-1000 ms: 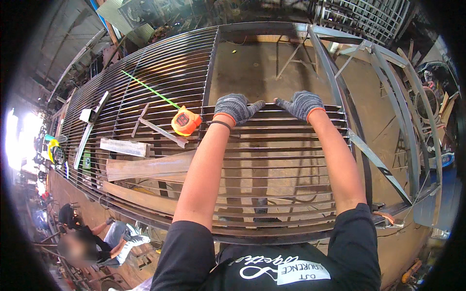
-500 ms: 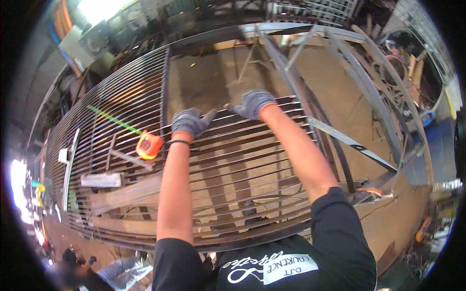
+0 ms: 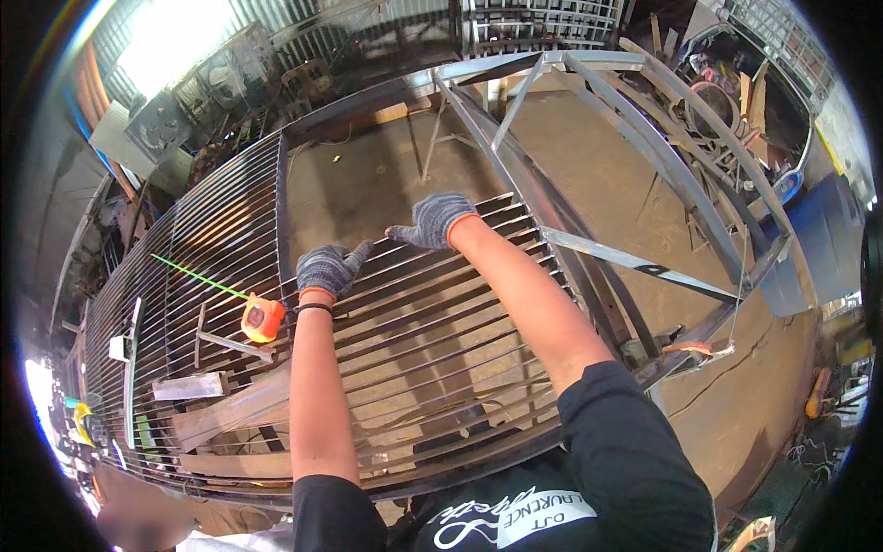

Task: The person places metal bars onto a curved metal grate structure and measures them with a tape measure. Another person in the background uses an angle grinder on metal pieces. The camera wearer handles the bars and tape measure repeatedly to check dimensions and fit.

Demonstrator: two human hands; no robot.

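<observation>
Both my hands wear grey knit gloves with orange cuffs. My left hand (image 3: 328,272) is closed over the farthest thin metal bar (image 3: 487,204) of the unfinished section, beside the upright divider bar. My right hand (image 3: 434,222) curls over the same bar further right, its thumb pointing toward the left thumb. The far-side fingertips are hidden. Parallel bars form a large metal grille (image 3: 414,339) lying in front of me. Left of my left wrist, an orange tape measure (image 3: 263,318) rests on the bars, its green blade (image 3: 198,280) pulled out.
Steel angle braces (image 3: 644,265) form the frame's right end. On the grille's left lie a T-shaped metal piece (image 3: 235,345), a pale rectangular block (image 3: 189,386) and a long metal strip (image 3: 132,368). A blue drum (image 3: 814,248) stands at right. A person (image 3: 143,520) is at lower left.
My view has shifted, so the grille and both hands appear further left and lower. The hands stay on the bar with little visible movement along it.
</observation>
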